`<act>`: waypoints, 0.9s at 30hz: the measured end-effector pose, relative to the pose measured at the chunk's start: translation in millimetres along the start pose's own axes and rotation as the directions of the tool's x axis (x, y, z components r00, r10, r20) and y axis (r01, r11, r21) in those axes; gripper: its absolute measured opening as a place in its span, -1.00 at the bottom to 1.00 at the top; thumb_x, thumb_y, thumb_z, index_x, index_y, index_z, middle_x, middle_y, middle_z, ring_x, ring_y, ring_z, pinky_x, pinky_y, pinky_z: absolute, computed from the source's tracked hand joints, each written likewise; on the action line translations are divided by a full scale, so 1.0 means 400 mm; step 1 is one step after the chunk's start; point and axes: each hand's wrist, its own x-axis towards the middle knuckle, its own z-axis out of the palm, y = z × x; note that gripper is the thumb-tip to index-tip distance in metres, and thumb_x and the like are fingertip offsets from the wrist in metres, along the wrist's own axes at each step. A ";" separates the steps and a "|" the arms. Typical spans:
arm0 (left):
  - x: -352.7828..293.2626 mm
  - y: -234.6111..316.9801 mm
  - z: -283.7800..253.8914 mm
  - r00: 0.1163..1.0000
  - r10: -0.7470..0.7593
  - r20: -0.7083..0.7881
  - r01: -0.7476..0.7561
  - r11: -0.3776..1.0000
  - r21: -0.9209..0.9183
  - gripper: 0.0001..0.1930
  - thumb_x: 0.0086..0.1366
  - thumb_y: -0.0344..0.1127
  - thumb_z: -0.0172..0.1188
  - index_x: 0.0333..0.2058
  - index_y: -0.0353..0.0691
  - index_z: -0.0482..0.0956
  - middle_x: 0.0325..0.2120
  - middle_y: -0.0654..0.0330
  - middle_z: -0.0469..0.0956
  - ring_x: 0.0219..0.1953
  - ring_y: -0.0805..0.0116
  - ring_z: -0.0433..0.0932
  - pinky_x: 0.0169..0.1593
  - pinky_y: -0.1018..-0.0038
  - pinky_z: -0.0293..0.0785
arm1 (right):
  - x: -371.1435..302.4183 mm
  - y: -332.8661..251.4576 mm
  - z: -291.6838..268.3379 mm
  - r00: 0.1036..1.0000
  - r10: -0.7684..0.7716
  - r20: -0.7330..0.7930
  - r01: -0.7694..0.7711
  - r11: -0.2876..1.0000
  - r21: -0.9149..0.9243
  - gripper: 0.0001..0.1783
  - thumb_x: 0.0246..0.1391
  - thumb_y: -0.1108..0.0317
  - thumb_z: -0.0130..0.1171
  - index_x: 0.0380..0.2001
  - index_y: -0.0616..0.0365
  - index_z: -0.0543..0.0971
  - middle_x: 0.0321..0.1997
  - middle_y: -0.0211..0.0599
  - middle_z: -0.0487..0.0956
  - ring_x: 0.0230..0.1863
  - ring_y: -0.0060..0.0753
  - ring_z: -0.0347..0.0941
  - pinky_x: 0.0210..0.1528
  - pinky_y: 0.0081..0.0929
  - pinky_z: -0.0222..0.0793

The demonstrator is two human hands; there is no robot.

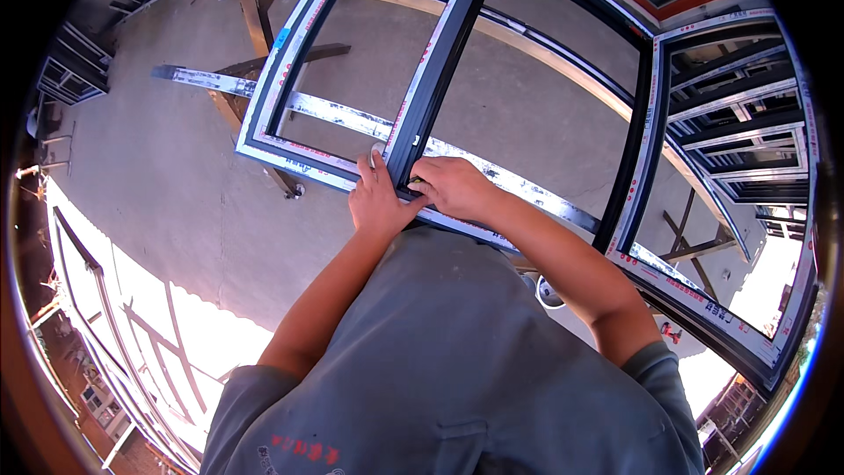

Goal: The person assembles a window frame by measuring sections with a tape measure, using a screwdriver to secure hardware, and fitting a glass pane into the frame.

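Observation:
A dark window frame (321, 157) with white printed protective film lies in front of me, and a dark mullion (440, 70) divides it. My left hand (378, 200) rests on the near rail, left of the mullion's foot, its fingers stretched out over the profile and its thumb reaching right. Close by, my right hand (455, 187) is closed in a pinch at the corner where mullion and rail meet. Between its fingertips shows a bit of something small and yellowish, mostly hidden.
Wooden supports (251, 22) and a film-patched metal bar (527, 189) run beneath the frame. Another filmed frame (646, 167) adjoins on the right, with several stacked frames (738, 114) behind. More dark frames (75, 66) lean far left. A white bucket (549, 295) stands below my right arm.

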 end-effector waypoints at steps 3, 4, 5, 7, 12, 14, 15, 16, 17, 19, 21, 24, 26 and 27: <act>0.034 0.018 -0.003 0.986 -0.067 0.154 0.054 0.995 0.082 0.07 0.01 0.26 0.42 0.31 -0.48 0.34 0.27 -0.17 0.35 -0.05 -0.05 0.71 -0.04 0.12 0.62 | -0.001 0.010 0.004 1.000 -0.013 0.003 0.013 1.000 -0.006 -0.80 0.26 0.29 0.27 -0.26 0.13 0.48 -0.27 -0.17 0.61 -0.14 -0.02 0.62 -0.11 -0.07 0.53; 0.038 0.017 0.000 0.981 -0.077 0.180 0.055 0.991 0.124 0.03 0.03 0.25 0.40 0.28 -0.48 0.37 0.24 -0.15 0.39 -0.07 -0.03 0.71 -0.05 0.11 0.62 | 0.001 0.008 0.003 1.000 -0.015 0.003 0.015 1.000 -0.003 -0.80 0.26 0.29 0.27 -0.25 0.13 0.48 -0.27 -0.17 0.61 -0.14 -0.02 0.62 -0.11 -0.06 0.53; 0.039 0.018 0.004 0.980 -0.082 0.181 0.061 0.991 0.123 0.00 0.04 0.25 0.39 0.25 -0.47 0.40 0.20 -0.13 0.41 -0.08 -0.02 0.72 -0.06 0.11 0.62 | 0.003 0.007 0.001 1.000 -0.016 0.004 0.016 1.000 -0.001 -0.80 0.27 0.28 0.26 -0.26 0.13 0.48 -0.27 -0.17 0.61 -0.14 -0.01 0.62 -0.11 -0.06 0.53; 0.042 0.021 0.007 0.979 -0.088 0.184 0.065 0.990 0.125 -0.07 0.06 0.23 0.38 0.20 -0.45 0.44 0.14 -0.08 0.47 -0.11 0.00 0.72 -0.08 0.10 0.61 | 0.006 0.005 -0.002 1.000 -0.014 -0.001 0.014 1.000 0.005 -0.80 0.27 0.28 0.26 -0.27 0.13 0.48 -0.27 -0.18 0.61 -0.15 -0.01 0.61 -0.11 -0.05 0.52; 0.043 0.021 0.016 0.972 -0.101 0.212 0.074 0.989 0.132 0.00 0.09 0.31 0.33 0.26 -0.48 0.40 0.15 -0.01 0.44 -0.09 0.11 0.69 -0.05 0.16 0.51 | 0.012 0.003 -0.003 1.000 -0.007 0.020 0.007 1.000 -0.008 -0.79 0.26 0.27 0.27 -0.29 0.14 0.48 -0.26 -0.19 0.61 -0.16 -0.02 0.60 -0.10 -0.07 0.51; 0.040 0.020 0.017 0.975 -0.095 0.200 0.068 0.988 0.140 -0.01 0.08 0.29 0.33 0.25 -0.48 0.40 0.14 -0.01 0.43 -0.08 0.10 0.68 -0.05 0.16 0.52 | 0.013 -0.004 -0.006 0.999 -0.003 0.036 0.004 1.000 -0.020 -0.79 0.26 0.27 0.27 -0.29 0.13 0.48 -0.26 -0.19 0.60 -0.15 -0.01 0.60 -0.10 -0.07 0.51; 0.040 0.020 0.017 0.974 -0.097 0.203 0.070 0.988 0.138 -0.02 0.08 0.28 0.34 0.25 -0.48 0.39 0.14 -0.01 0.43 -0.08 0.09 0.68 -0.04 0.15 0.52 | 0.013 -0.005 -0.007 0.999 0.001 0.046 0.000 1.000 -0.022 -0.80 0.27 0.27 0.27 -0.28 0.12 0.48 -0.26 -0.19 0.59 -0.13 0.00 0.60 -0.09 -0.06 0.50; 0.042 0.022 0.015 0.974 -0.098 0.205 0.071 0.988 0.135 -0.02 0.08 0.26 0.34 0.25 -0.48 0.39 0.13 -0.01 0.43 -0.07 0.07 0.68 -0.03 0.15 0.53 | 0.014 -0.005 -0.011 0.998 0.007 0.055 -0.005 1.000 -0.027 -0.80 0.27 0.27 0.27 -0.26 0.11 0.48 -0.27 -0.19 0.59 -0.12 0.02 0.60 -0.09 -0.05 0.50; 0.044 0.023 0.014 0.972 -0.100 0.211 0.074 0.989 0.127 -0.04 0.08 0.25 0.35 0.24 -0.48 0.39 0.13 -0.01 0.43 -0.08 0.05 0.68 -0.03 0.14 0.53 | 0.013 -0.003 -0.011 0.999 0.003 0.053 -0.001 1.000 -0.023 -0.80 0.27 0.28 0.27 -0.27 0.11 0.47 -0.26 -0.19 0.59 -0.12 0.02 0.60 -0.09 -0.05 0.50; 0.046 0.022 0.016 0.969 -0.105 0.224 0.082 0.990 0.111 -0.06 0.08 0.23 0.35 0.21 -0.48 0.40 0.11 -0.01 0.43 -0.09 0.01 0.68 -0.02 0.12 0.55 | 0.009 0.002 -0.006 0.999 -0.004 0.052 0.005 1.000 -0.015 -0.80 0.27 0.28 0.27 -0.28 0.11 0.47 -0.26 -0.19 0.58 -0.12 0.02 0.60 -0.09 -0.05 0.50; 0.045 0.024 0.018 0.975 -0.094 0.201 0.074 0.992 0.106 -0.08 0.08 0.22 0.35 0.20 -0.48 0.41 0.09 -0.02 0.43 -0.11 -0.02 0.68 -0.02 0.11 0.56 | 0.007 0.009 -0.001 0.999 -0.007 0.051 0.009 1.000 -0.023 -0.80 0.27 0.28 0.27 -0.28 0.12 0.47 -0.24 -0.19 0.59 -0.12 0.02 0.60 -0.08 -0.06 0.50; 0.040 0.024 0.020 0.979 -0.089 0.185 0.071 0.992 0.101 -0.07 0.07 0.21 0.36 0.20 -0.48 0.41 0.08 -0.02 0.44 -0.11 -0.04 0.68 -0.03 0.10 0.57 | 0.006 0.014 0.001 0.998 -0.009 0.058 0.010 1.000 -0.022 -0.80 0.27 0.28 0.27 -0.28 0.12 0.48 -0.23 -0.19 0.59 -0.12 0.02 0.60 -0.08 -0.06 0.50; 0.041 0.020 0.025 0.982 -0.082 0.169 0.065 0.993 0.102 -0.06 0.06 0.22 0.36 0.20 -0.48 0.40 0.08 -0.02 0.45 -0.12 -0.03 0.68 -0.04 0.10 0.58 | 0.010 0.013 -0.003 0.998 -0.007 0.067 0.009 1.000 -0.021 -0.80 0.27 0.28 0.27 -0.28 0.12 0.48 -0.23 -0.18 0.59 -0.12 0.03 0.60 -0.08 -0.07 0.50; 0.041 0.014 0.035 0.985 -0.076 0.157 0.059 0.993 0.105 -0.06 0.05 0.22 0.37 0.20 -0.48 0.40 0.08 -0.02 0.45 -0.12 -0.03 0.68 -0.04 0.10 0.59 | 0.012 0.012 -0.004 0.997 -0.006 0.073 0.008 1.000 -0.021 -0.80 0.27 0.27 0.27 -0.28 0.12 0.48 -0.23 -0.18 0.59 -0.12 0.03 0.60 -0.08 -0.07 0.50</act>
